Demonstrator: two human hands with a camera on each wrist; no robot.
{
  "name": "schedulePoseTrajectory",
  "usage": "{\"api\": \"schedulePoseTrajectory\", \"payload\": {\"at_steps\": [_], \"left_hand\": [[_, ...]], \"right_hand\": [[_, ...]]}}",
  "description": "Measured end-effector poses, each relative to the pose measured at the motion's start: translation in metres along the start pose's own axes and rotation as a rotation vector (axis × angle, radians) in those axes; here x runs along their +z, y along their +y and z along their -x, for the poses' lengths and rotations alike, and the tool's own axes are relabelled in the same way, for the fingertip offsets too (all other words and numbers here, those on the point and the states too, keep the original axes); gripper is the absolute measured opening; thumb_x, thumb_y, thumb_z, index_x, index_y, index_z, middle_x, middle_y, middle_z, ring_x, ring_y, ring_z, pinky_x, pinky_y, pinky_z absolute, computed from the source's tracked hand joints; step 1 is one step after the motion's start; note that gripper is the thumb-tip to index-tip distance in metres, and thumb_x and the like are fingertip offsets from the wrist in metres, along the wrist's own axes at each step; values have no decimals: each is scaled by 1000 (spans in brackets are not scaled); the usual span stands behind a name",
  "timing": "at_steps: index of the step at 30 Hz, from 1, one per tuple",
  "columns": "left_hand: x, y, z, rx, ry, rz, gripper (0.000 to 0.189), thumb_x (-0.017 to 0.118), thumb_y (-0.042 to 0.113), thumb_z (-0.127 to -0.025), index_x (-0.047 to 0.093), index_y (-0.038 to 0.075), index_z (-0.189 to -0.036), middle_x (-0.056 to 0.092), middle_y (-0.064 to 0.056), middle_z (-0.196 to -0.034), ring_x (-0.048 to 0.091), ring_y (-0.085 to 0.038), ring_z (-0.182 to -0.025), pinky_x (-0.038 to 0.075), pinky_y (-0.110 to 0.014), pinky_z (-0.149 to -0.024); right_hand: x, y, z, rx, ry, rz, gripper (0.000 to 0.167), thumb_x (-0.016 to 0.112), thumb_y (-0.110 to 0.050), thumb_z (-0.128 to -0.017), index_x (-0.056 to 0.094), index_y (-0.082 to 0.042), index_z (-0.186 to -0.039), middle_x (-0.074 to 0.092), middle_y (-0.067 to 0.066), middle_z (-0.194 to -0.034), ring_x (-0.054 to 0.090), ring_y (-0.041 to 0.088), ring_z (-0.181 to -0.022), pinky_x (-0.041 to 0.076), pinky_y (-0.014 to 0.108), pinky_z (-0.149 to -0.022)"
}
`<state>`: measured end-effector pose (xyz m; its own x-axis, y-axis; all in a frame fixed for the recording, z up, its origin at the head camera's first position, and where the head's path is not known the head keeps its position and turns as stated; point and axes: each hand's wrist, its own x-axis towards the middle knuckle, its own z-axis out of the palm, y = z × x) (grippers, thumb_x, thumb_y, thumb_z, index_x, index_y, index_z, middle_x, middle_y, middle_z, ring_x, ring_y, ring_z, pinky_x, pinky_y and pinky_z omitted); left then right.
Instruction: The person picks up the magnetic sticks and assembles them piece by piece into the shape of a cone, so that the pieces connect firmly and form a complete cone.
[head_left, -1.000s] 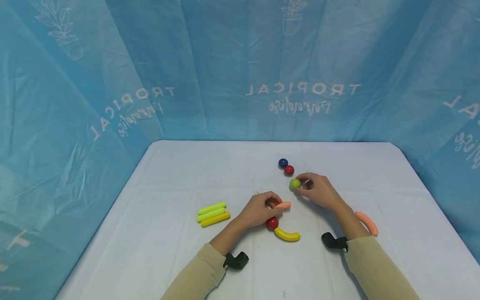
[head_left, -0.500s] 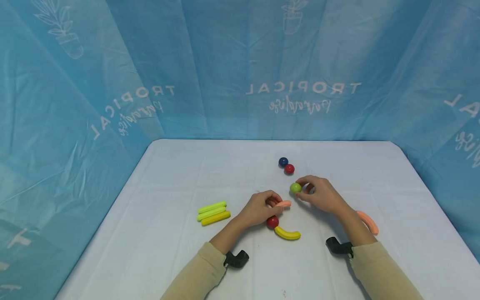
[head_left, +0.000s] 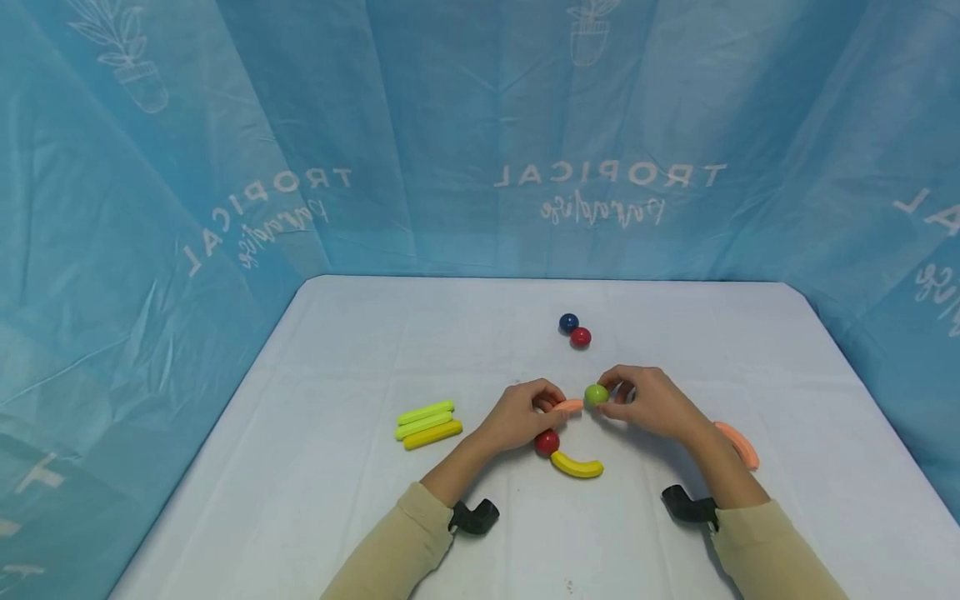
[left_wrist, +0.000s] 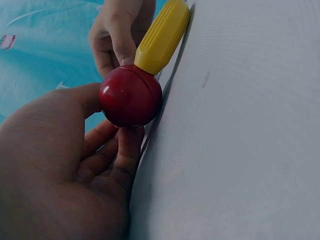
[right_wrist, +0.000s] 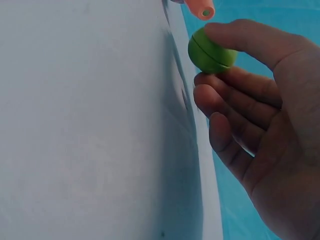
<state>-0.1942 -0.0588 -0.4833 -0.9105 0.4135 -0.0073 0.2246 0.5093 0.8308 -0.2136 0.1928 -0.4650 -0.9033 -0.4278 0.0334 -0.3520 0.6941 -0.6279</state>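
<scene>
"Two hands were at work over the desk (head_left: 480, 333). What had changed?"

"The right hand (head_left: 647, 402) had drawn the green ball (head_left: 596, 395) away from the far red ball (head_left: 581, 337) and up to the visible end of the salmon piece (head_left: 572, 406). The left hand (head_left: 519, 417) had held its position."

"State of each hand?"

"Right: thumb and fingers clamped on the green ball. Left: clamped on the salmon piece, with the near red ball (head_left: 547, 442) just below and the yellow piece (head_left: 577, 465) touching that ball."

"Were the green ball and salmon piece joined?"

"No. The right wrist view showed a narrow gap between them, and what looked like a hole in the salmon end."

"Bearing on the work?"

"In my judgement, the approach was nearly complete and contact outstanding. Whether the salmon piece met the near red ball, I could not tell; the left hand hid it."
</scene>
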Motion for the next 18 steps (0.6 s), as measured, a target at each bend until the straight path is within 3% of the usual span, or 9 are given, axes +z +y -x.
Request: {"api": "schedulePoseTrajectory", "payload": {"at_steps": [8,18], "left_hand": [[0,-1,-1,5,16,3,22,71,36,-87,65,23,-103,62,12,-88,56,-8,-82,49,-25,-71],[1,-1,-1,-8,20,-2,24,73,35,-85,64,23,-103,61,11,-88,56,-8,-81,49,-24,-70]], "right_hand": [[0,-1,3,9,-63,-94,36,79,-42,-78,66,-19,-103,62,-4,-81,55,16,-67,46,29,-52],[3,2,3,-54,-46,-87,37,79,-38,-79,65,-20,-108,62,-8,-89,56,14,-72,47,28,-56]]}}
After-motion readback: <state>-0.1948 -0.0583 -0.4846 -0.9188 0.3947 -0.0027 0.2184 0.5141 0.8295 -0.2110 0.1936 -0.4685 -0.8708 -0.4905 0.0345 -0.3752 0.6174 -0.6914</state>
